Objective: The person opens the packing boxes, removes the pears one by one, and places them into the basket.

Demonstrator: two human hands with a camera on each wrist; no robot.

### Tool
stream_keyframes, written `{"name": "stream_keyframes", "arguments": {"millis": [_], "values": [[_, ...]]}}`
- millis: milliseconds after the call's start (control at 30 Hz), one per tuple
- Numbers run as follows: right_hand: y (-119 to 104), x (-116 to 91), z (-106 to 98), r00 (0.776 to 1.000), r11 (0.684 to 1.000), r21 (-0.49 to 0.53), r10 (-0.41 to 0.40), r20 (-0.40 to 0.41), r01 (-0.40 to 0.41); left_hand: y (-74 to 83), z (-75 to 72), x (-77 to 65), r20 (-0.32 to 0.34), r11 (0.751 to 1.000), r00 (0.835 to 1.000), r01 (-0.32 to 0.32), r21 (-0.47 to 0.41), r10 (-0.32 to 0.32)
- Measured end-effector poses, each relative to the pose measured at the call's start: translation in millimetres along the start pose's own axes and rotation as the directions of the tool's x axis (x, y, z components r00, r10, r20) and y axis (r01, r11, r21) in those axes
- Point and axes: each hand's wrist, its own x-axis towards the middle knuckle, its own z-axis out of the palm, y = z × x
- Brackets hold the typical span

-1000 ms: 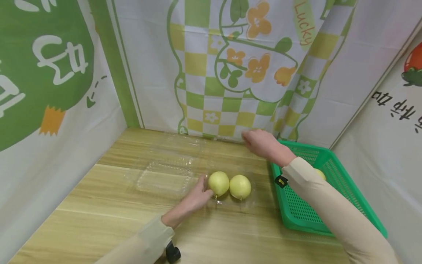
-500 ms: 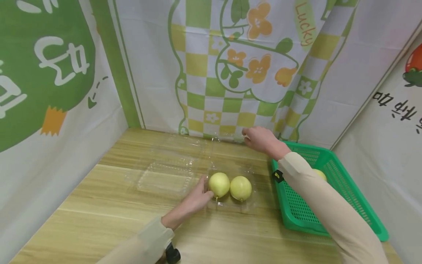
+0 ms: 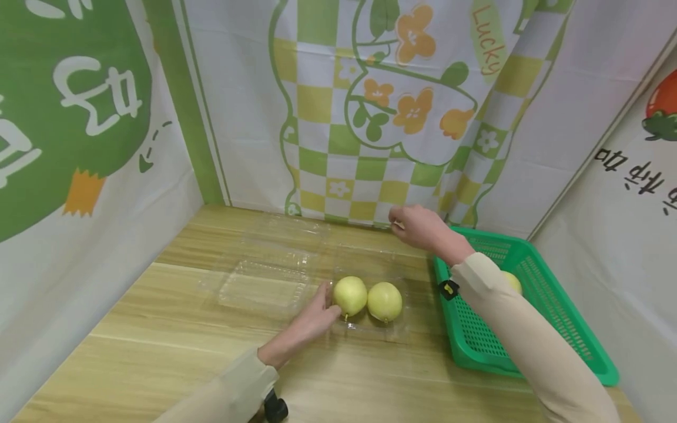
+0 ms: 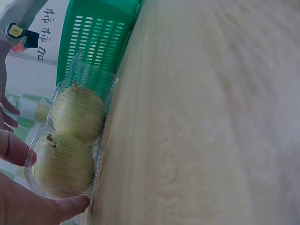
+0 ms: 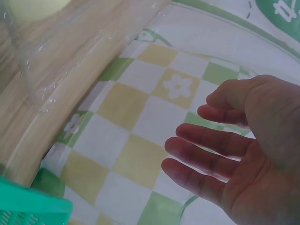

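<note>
Two pale yellow pears, a left one (image 3: 349, 295) and a right one (image 3: 384, 301), sit side by side in a clear plastic clamshell container (image 3: 396, 332) on the table. My left hand (image 3: 309, 320) grips the container's left end, its thumb and fingers on opposite sides of it in the left wrist view. The lid (image 3: 365, 258) extends back behind the pears, hard to make out. Beyond it, near the curtain, my right hand (image 3: 418, 226) hangs in the air. Its fingers are loosely bent, with nothing visible between them in the right wrist view (image 5: 239, 145).
A second clear container (image 3: 261, 285), opened out, lies to the left. At the right stands a green basket (image 3: 457, 346) with a pear (image 3: 512, 282) partly hidden by the right sleeve. Printed cloth (image 3: 365, 170) hangs along the table's back edge.
The container's lid stood higher half a second ago and is lower now. My right hand has shifted only slightly. My left hand and the pears have stayed nearly where they were.
</note>
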Motion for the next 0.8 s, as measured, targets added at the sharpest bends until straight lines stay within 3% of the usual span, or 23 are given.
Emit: {"name": "stream_keyframes", "arguments": {"millis": [400,633,800], "values": [[-32,-17,1,0.997,0.994,0.085,-0.071,-0.026,0.073,-1.6,-0.1,7.9,-0.023,0.998,1.0,0.005,-0.059,-0.006],[-64,-24,3,1.0,0.982,0.188,-0.029,-0.007,0.03,-1.9,-1.0,8.7,-0.027,0.997,1.0,0.005,-0.078,-0.007],[-79,-27,14,1.0,0.981,0.195,-0.02,-0.016,0.023,-1.3,-0.7,10.5,-0.024,0.996,1.0,-0.01,-0.089,0.007]]}}
